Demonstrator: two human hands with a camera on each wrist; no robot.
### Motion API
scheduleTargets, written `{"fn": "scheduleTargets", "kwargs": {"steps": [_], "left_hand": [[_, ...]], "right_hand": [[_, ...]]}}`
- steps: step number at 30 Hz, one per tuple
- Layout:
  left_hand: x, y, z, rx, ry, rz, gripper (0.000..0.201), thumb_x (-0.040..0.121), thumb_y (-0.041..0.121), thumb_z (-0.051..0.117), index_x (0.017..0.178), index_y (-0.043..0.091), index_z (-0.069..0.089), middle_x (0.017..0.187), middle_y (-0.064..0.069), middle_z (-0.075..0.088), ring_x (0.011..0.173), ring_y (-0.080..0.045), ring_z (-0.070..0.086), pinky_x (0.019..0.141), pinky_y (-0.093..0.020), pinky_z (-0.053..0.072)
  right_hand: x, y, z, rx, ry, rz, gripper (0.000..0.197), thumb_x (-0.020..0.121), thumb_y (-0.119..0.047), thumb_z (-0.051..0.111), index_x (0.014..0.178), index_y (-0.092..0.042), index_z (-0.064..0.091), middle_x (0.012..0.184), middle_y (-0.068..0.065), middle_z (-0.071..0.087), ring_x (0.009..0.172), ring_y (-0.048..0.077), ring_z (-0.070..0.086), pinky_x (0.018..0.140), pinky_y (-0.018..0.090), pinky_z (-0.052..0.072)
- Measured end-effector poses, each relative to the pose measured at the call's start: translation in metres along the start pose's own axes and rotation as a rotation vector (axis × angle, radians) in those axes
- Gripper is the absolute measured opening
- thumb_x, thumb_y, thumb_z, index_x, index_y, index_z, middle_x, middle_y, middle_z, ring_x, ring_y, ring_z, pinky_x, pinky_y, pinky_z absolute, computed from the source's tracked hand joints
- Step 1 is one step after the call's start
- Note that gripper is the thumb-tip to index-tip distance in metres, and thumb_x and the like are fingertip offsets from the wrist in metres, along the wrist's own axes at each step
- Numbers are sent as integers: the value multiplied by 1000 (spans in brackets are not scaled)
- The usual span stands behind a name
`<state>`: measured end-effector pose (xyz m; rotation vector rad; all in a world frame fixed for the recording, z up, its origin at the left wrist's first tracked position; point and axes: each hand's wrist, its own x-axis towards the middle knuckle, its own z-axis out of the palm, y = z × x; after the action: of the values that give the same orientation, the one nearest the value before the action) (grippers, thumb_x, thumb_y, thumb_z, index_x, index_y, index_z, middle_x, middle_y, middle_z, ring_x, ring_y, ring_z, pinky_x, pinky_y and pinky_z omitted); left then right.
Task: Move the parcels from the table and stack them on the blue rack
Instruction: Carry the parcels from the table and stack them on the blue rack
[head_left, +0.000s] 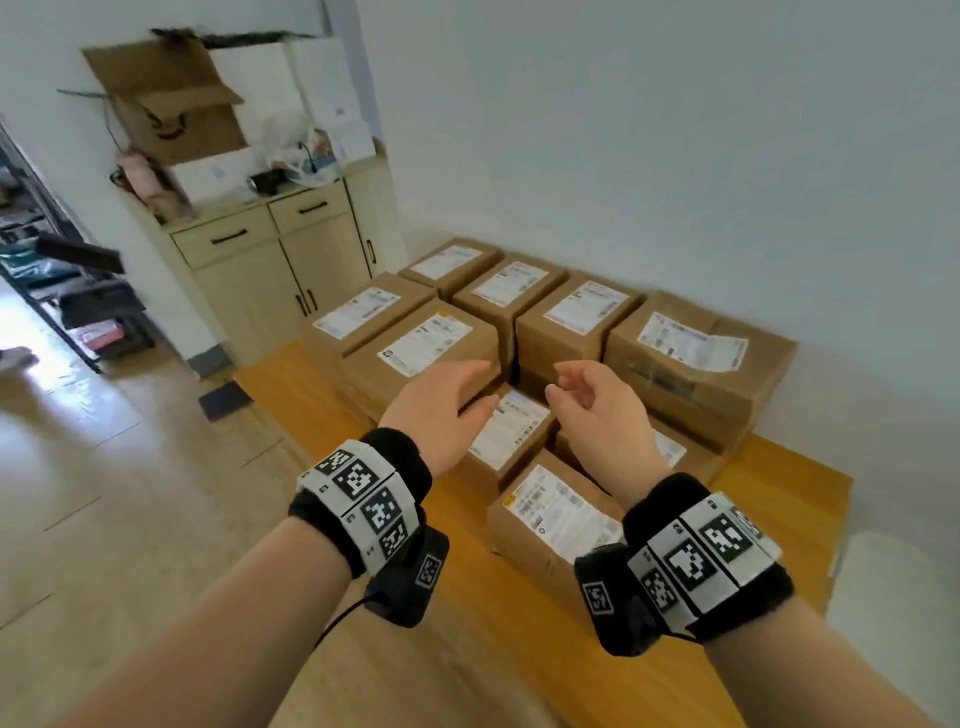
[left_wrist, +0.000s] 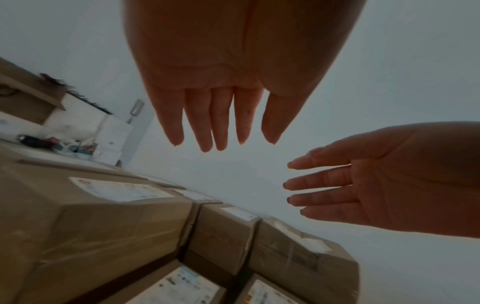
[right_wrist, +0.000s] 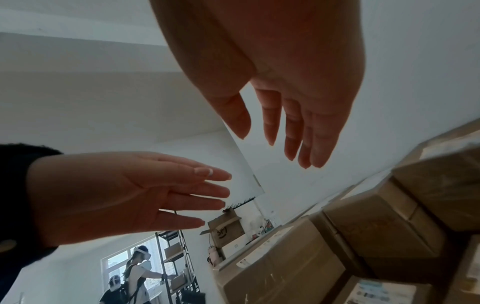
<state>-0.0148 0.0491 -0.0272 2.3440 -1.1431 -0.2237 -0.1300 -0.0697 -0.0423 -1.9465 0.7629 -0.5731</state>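
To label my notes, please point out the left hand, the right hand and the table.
left hand (head_left: 436, 410), head view, back of hand.
right hand (head_left: 605, 410), head view, palm.
table (head_left: 779, 493), head view, bare top.

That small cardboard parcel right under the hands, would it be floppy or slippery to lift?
Probably stiff: the small parcel is a squared cardboard box. Its taped faces look glossy, so perhaps slightly slippery. Both hands, left hand and right hand, hover open, suggesting a two-sided grip.

Bare forearms, black wristbands (head_left: 711, 566) behind both hands with white black-patterned marker tiles, black camera modules (head_left: 410, 582) under wrists, thin black cable.
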Motion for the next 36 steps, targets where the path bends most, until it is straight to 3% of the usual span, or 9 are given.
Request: {"fn": "scheduleTargets", "kwargs": {"steps": [3,10,15,19,21,23,26,32,36], "left_hand": [[22,-31,-11,-22,-30,-73,53,93,37,50,142,23,35,146,1,38,134,-13,34,109,-29,28],[91,-117,-37,37,-72,-126,57,91,31,55,142,16,34,143,-4,41,131,-18,38,104,-28,31],[138,-177,-37,104,-185,7,48,90,33,55,134,17,42,129,-5,50,123,-24,43,101,-36,36],[160,-202,-33,79,-260,125,44,89,35,54,130,22,44,127,-1,50,122,-24,44,101,-38,38],[166,-208,-31,65,-306,142,49,91,35,52,136,22,38,138,-6,42,129,-27,38,106,-40,34],[168,-208,-33,35,-345,112,59,93,35,50,144,21,25,148,-10,28,135,-27,30,108,-38,29],[166,-206,-32,-79,-384,153,64,94,31,50,148,20,16,147,-4,33,133,-20,35,103,-32,34],[152,-184,-36,-146,-325,275,66,93,38,49,148,22,16,150,2,30,135,-14,32,105,-29,32],[131,-144,-35,-218,-319,392,81,84,40,64,147,22,17,148,5,32,134,-10,31,101,-21,28]], "right_hand": [[30,-4,29,-16,-38,38,42,93,-29,54,133,-21,45,128,-3,54,114,9,50,88,20,40],[95,-15,110,-28,-88,212,57,91,-37,57,140,-19,35,136,0,48,117,14,50,87,24,42],[118,-13,175,20,-2,432,56,90,-36,59,136,-14,37,125,-9,51,116,17,52,77,18,41],[127,-4,211,21,51,568,59,86,-43,62,133,-13,42,126,1,57,106,16,57,67,18,46],[124,-3,214,22,100,602,51,89,-39,59,130,-12,44,121,2,58,103,16,56,69,19,45],[120,-3,214,18,147,633,47,92,-35,55,130,-9,46,116,2,58,107,19,56,80,27,49],[118,-4,213,18,184,655,43,94,-32,53,131,-10,48,125,6,59,112,22,56,92,35,50],[97,-18,194,139,352,597,43,92,-31,56,131,-15,46,123,0,58,103,14,57,75,24,51],[69,-23,157,147,495,557,51,89,-32,60,135,-15,44,125,-1,58,108,16,58,87,33,54]]}}
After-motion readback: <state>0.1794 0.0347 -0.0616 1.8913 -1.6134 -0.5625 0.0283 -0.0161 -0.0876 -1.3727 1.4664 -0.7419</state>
